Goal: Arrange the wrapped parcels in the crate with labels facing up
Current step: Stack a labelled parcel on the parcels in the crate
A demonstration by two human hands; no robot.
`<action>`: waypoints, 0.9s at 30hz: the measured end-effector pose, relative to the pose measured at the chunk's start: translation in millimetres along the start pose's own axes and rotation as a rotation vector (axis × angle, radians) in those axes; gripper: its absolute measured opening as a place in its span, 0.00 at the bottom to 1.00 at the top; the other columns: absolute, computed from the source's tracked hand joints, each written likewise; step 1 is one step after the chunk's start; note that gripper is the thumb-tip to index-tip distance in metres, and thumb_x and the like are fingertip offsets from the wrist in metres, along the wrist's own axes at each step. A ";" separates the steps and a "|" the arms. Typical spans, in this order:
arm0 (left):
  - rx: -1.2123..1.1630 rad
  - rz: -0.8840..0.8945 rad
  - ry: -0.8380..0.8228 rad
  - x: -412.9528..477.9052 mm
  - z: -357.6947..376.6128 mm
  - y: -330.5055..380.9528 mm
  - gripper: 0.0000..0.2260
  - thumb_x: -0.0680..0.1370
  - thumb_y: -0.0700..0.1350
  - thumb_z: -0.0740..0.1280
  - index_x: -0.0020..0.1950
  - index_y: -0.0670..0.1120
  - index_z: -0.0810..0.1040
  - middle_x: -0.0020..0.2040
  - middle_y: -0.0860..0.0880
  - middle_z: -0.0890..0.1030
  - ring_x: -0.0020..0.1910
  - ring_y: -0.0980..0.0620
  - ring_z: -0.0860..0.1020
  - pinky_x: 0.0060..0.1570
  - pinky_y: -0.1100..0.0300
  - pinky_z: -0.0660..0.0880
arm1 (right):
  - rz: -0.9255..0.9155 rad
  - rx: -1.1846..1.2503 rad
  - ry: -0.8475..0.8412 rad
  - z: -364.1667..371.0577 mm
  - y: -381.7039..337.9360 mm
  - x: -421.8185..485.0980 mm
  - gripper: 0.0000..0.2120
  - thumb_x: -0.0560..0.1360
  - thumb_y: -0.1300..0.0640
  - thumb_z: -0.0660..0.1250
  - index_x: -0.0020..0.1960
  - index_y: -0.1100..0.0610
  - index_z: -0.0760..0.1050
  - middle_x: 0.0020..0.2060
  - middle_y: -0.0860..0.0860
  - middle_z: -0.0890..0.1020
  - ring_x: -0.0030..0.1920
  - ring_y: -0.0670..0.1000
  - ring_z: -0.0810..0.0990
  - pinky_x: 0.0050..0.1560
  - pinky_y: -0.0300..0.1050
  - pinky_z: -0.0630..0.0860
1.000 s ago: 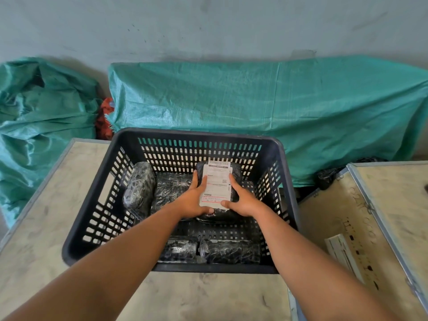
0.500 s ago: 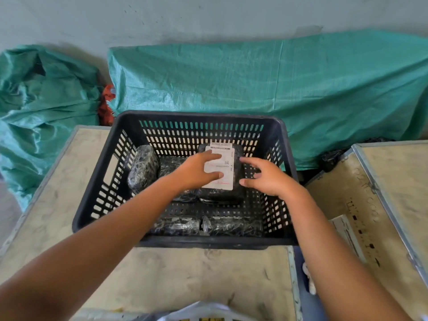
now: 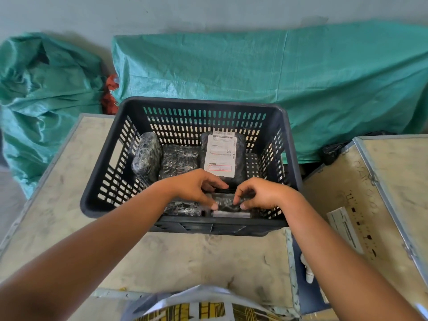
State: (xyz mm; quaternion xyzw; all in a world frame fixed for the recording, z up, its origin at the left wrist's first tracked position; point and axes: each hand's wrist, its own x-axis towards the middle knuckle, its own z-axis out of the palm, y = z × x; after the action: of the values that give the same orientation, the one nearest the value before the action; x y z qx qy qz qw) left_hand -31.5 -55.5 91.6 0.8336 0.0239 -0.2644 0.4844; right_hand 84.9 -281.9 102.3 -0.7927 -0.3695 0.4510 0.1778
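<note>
A dark blue slotted crate [image 3: 292,158] stands on a wooden top and holds several black wrapped parcels. At the back right lies a parcel with its white label [image 3: 221,156] facing up. One parcel [image 3: 147,156] leans on edge at the left, and another [image 3: 179,161] lies beside it. My left hand [image 3: 196,188] and my right hand [image 3: 261,193] meet over the front right parcel [image 3: 225,202], fingertips pinching its wrap. A white strip [image 3: 231,213] shows on its near side. Another parcel [image 3: 183,209] lies at the front left.
Green tarps [image 3: 254,66] cover bulky things behind the crate and at the left. A second wooden box [image 3: 382,193] with a paper label stands to the right across a narrow gap. A printed plastic bag [image 3: 203,306] lies at the near edge.
Both hands have left the labelled parcel, which now lies flat at the back right, and have come toward me onto the front right parcel.
</note>
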 end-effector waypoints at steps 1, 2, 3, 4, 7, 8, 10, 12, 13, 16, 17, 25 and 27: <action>0.076 -0.003 -0.011 0.6 1.2 -2.3 0.34 0.66 0.51 0.83 0.71 0.59 0.77 0.69 0.58 0.78 0.67 0.55 0.76 0.67 0.54 0.71 | -0.008 0.004 0.039 -1.2 -0.3 0.9 0.16 0.75 0.59 0.77 0.42 0.36 0.83 0.51 0.39 0.83 0.54 0.45 0.80 0.58 0.44 0.76; 0.144 -0.005 -0.004 1.4 1.7 -4.4 0.37 0.65 0.52 0.84 0.72 0.59 0.76 0.71 0.58 0.77 0.68 0.56 0.74 0.68 0.55 0.69 | -0.013 0.008 0.067 -1.8 -0.7 1.8 0.17 0.74 0.59 0.78 0.43 0.35 0.83 0.51 0.37 0.81 0.55 0.45 0.80 0.57 0.43 0.75; 0.184 -0.009 0.014 2.2 1.9 -5.7 0.39 0.64 0.52 0.84 0.73 0.60 0.74 0.71 0.58 0.75 0.68 0.58 0.72 0.67 0.57 0.66 | -0.017 0.007 0.078 -1.7 -1.3 2.8 0.17 0.72 0.59 0.79 0.43 0.35 0.82 0.51 0.36 0.80 0.56 0.44 0.79 0.57 0.41 0.74; 0.203 -0.011 0.035 3.0 1.7 -6.2 0.39 0.64 0.51 0.84 0.73 0.60 0.74 0.72 0.59 0.75 0.66 0.60 0.71 0.66 0.59 0.65 | -0.022 -0.004 0.082 -1.3 -2.2 4.1 0.17 0.69 0.59 0.82 0.44 0.36 0.82 0.51 0.35 0.79 0.55 0.43 0.78 0.56 0.41 0.73; 0.209 0.011 0.072 6.7 0.6 -5.5 0.35 0.67 0.45 0.83 0.71 0.60 0.76 0.70 0.59 0.77 0.64 0.62 0.72 0.65 0.57 0.70 | -0.021 -0.065 0.114 -1.4 -4.5 6.2 0.17 0.67 0.58 0.83 0.47 0.40 0.82 0.51 0.37 0.78 0.55 0.45 0.77 0.53 0.42 0.71; 0.208 0.026 0.072 7.3 -0.6 -5.3 0.33 0.68 0.44 0.82 0.71 0.60 0.77 0.69 0.59 0.77 0.63 0.62 0.73 0.66 0.56 0.71 | -0.033 -0.073 0.120 -1.8 -4.3 5.5 0.16 0.68 0.58 0.83 0.48 0.41 0.82 0.52 0.38 0.78 0.56 0.45 0.77 0.53 0.42 0.71; 0.161 0.050 0.075 5.4 -5.4 -5.6 0.31 0.69 0.44 0.82 0.69 0.60 0.78 0.66 0.63 0.79 0.61 0.67 0.75 0.65 0.59 0.70 | -0.080 -0.018 0.137 -2.0 -3.2 1.5 0.15 0.72 0.61 0.79 0.50 0.43 0.82 0.56 0.40 0.79 0.61 0.45 0.76 0.58 0.40 0.70; 0.030 0.064 0.122 -1.1 -12.2 -5.8 0.28 0.69 0.44 0.81 0.66 0.63 0.81 0.63 0.65 0.80 0.61 0.69 0.76 0.67 0.61 0.69 | -0.142 0.092 0.200 -2.3 -4.3 -5.1 0.17 0.75 0.64 0.75 0.50 0.41 0.83 0.57 0.39 0.80 0.62 0.41 0.77 0.61 0.34 0.69; -0.040 0.084 0.161 -4.4 -15.2 -6.1 0.26 0.70 0.42 0.81 0.64 0.63 0.82 0.63 0.64 0.81 0.63 0.67 0.77 0.69 0.59 0.69 | -0.172 0.133 0.251 -2.6 -5.6 -8.3 0.19 0.77 0.65 0.74 0.50 0.39 0.83 0.56 0.37 0.80 0.59 0.36 0.78 0.59 0.28 0.69; -0.209 0.199 0.316 -10.4 -17.3 -1.8 0.20 0.73 0.38 0.79 0.60 0.56 0.86 0.68 0.55 0.80 0.69 0.59 0.75 0.73 0.48 0.69 | -0.218 0.211 0.365 -8.5 -9.1 -15.8 0.20 0.79 0.63 0.72 0.49 0.35 0.84 0.52 0.34 0.81 0.56 0.30 0.76 0.55 0.27 0.71; -0.272 0.237 0.357 -11.4 -16.3 1.3 0.19 0.74 0.37 0.77 0.61 0.53 0.86 0.71 0.53 0.77 0.72 0.58 0.72 0.73 0.46 0.69 | -0.217 0.237 0.373 -12.7 -9.7 -17.8 0.18 0.79 0.62 0.72 0.49 0.36 0.85 0.52 0.34 0.81 0.56 0.30 0.76 0.57 0.30 0.71; -0.164 0.342 0.388 -8.0 -10.3 16.1 0.38 0.78 0.34 0.71 0.77 0.69 0.64 0.83 0.51 0.55 0.81 0.58 0.45 0.75 0.50 0.60 | -0.239 0.336 0.420 -69.4 -9.7 -19.7 0.14 0.79 0.57 0.73 0.51 0.37 0.85 0.55 0.32 0.83 0.58 0.33 0.78 0.69 0.56 0.72; -0.123 0.329 0.426 -3.4 -13.2 18.5 0.39 0.80 0.32 0.69 0.77 0.69 0.62 0.81 0.48 0.62 0.82 0.47 0.53 0.74 0.45 0.65 | -0.237 0.340 0.456 -79.6 -9.0 -13.9 0.14 0.79 0.57 0.72 0.53 0.37 0.85 0.57 0.33 0.83 0.60 0.37 0.79 0.69 0.59 0.73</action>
State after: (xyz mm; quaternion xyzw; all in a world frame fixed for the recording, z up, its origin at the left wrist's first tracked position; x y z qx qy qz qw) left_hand -23.5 -53.8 113.0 0.8322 0.0058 0.0011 0.5544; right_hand 143.9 -282.2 158.1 -0.7839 -0.3292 0.2931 0.4373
